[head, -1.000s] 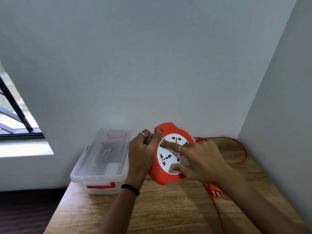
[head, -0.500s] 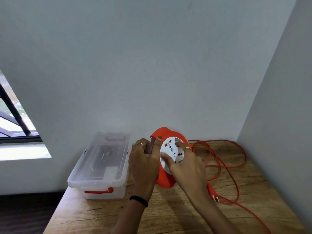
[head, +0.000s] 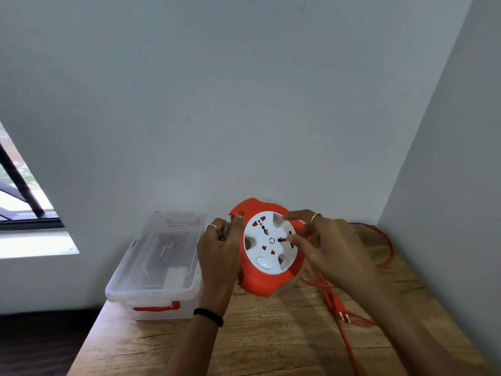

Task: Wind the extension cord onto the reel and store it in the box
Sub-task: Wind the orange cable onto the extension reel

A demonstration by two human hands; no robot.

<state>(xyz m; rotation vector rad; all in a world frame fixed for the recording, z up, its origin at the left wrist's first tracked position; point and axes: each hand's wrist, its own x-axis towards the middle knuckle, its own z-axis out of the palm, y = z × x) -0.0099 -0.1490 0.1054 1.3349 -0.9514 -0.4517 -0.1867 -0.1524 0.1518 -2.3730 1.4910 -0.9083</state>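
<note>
I see the round orange extension-cord reel with a white socket face (head: 269,246) held up at the lower centre of the frame, tilted toward the camera, its lower edge close to or resting on the wooden table (head: 271,343). My left hand (head: 221,249) grips its left rim, fingers curled behind and thumb over the front edge. My right hand (head: 329,246) sits on the right side of the white disc, fingers curled, fingertips (head: 291,237) at a recess near the hub; it seems to be turning the disc, though I cannot tell whether it truly pinches anything. The loose orange cord (head: 349,332) (plug (head: 341,312) included) lies to the right and below the reel, trailing toward the lower right, so the right hand is the nearer one to it. Most of the cord looks unwound. The clear plastic storage box with orange latches (head: 160,270) stands just left of the left hand, lid shut, which I judge must come off before storing.
</note>
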